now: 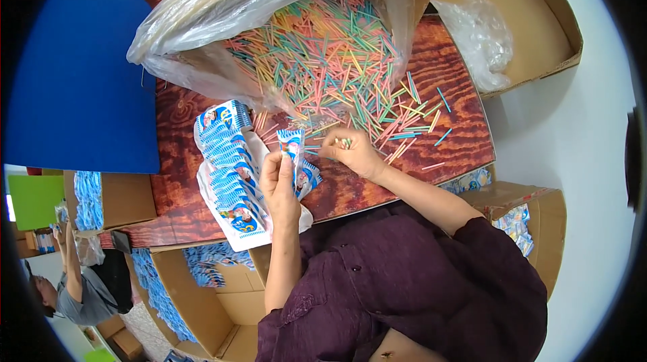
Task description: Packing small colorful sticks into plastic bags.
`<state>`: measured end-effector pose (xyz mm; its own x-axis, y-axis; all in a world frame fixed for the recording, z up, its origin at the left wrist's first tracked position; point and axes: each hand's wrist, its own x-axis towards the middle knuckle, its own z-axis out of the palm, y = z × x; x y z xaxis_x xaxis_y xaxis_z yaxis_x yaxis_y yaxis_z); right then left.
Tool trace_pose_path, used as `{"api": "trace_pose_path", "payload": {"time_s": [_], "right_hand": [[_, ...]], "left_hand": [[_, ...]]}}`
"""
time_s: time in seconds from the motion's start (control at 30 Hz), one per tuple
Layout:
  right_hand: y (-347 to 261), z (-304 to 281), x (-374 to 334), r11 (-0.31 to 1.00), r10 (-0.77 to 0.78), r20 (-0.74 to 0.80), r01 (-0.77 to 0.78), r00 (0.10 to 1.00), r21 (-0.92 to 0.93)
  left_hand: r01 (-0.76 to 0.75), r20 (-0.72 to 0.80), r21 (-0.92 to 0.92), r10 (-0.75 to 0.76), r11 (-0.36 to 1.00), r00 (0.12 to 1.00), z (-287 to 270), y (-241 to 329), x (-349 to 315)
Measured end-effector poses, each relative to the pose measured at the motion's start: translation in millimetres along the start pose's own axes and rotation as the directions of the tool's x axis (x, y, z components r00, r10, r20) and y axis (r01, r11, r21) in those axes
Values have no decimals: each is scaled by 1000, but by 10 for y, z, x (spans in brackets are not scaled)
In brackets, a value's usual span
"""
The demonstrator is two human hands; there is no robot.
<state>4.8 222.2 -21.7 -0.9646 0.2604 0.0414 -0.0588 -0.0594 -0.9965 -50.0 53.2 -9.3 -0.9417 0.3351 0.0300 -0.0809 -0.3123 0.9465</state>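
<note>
My left hand pinches a small blue-and-white packet upright between thumb and fingers. Just to its right, my right hand is closed round a few short coloured sticks, whose ends show at the curled fingers. Another packet lies beside my left wrist. On the left, a long row of overlapping blue-and-white packets rests on a white sheet. Beyond my hands is a large heap of thin pink, green, yellow and blue sticks, some spilled onto the wood-patterned table.
A clear plastic bag surrounds the heap. Cardboard boxes with packets stand below the table at left and right. An open carton holds crumpled plastic. A blue panel rises at left; another person works beyond it.
</note>
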Motion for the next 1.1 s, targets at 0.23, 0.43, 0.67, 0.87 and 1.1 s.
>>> {"api": "trace_pose_path", "payload": {"time_s": [0.23, 0.43, 0.67, 0.87, 1.1], "right_hand": [[73, -21, -106, 990, 21, 35, -16, 999, -140], [91, -38, -97, 987, 55, 88, -41, 995, -158], [-252, -50, 170, 580, 149, 110, -177, 983, 795], [-712, 179, 231, 528, 361, 71, -266, 930, 806], [-503, 286, 104, 649, 184, 203, -274, 962, 709]], "left_hand": [[85, -64, -31, -87, 996, 994, -143, -33, -163], [65, -39, -54, -67, 996, 997, -213, -19, -243], [-77, 37, 357, 69, 931, 997, -170, 35, -355], [-295, 176, 585, 237, 756, 956, -63, 100, -344], [-126, 78, 437, 103, 891, 992, -39, 63, -409]]}}
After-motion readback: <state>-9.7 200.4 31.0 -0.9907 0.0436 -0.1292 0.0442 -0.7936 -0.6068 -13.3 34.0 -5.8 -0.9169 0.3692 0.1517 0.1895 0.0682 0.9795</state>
